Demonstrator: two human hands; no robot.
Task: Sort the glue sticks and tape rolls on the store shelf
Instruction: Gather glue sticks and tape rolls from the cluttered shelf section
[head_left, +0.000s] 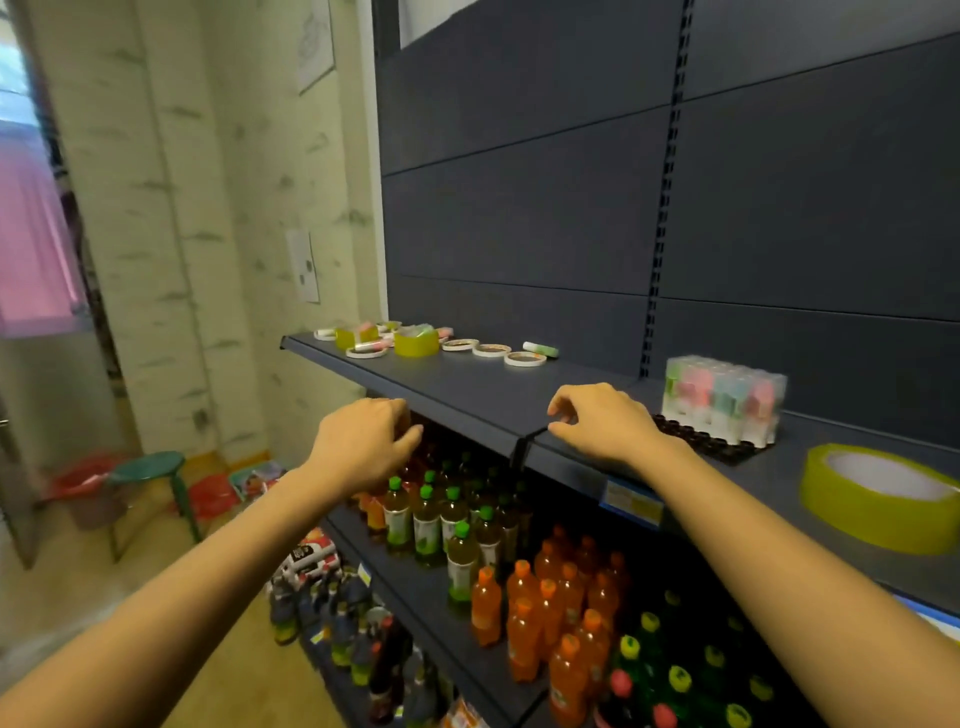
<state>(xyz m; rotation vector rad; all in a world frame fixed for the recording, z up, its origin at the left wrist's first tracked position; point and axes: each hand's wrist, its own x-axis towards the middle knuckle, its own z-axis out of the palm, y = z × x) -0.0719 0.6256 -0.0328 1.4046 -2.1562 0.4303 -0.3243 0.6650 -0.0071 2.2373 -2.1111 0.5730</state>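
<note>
A dark grey shelf (467, 389) runs from the left end to the right edge. At its far left lie several tape rolls: a thick yellow roll (416, 341), a smaller yellow roll (344, 338) and flat white rolls (491, 349), mixed with pastel glue sticks (540, 349). Right of the middle a clear pack of upright glue sticks (724, 397) stands in a black tray (722, 447). A large yellow tape roll (883, 493) lies at the right. My left hand (363, 441) hovers at the shelf's front edge with loosely curled fingers, holding nothing. My right hand (597, 421) hangs over the shelf beside the tray, also holding nothing.
Below the shelf stand rows of green-capped and orange drink bottles (519, 597). Dark slotted back panels (665, 208) rise behind the shelf. A green stool (150, 467) and red bags sit on the floor to the left, near a wallpapered wall.
</note>
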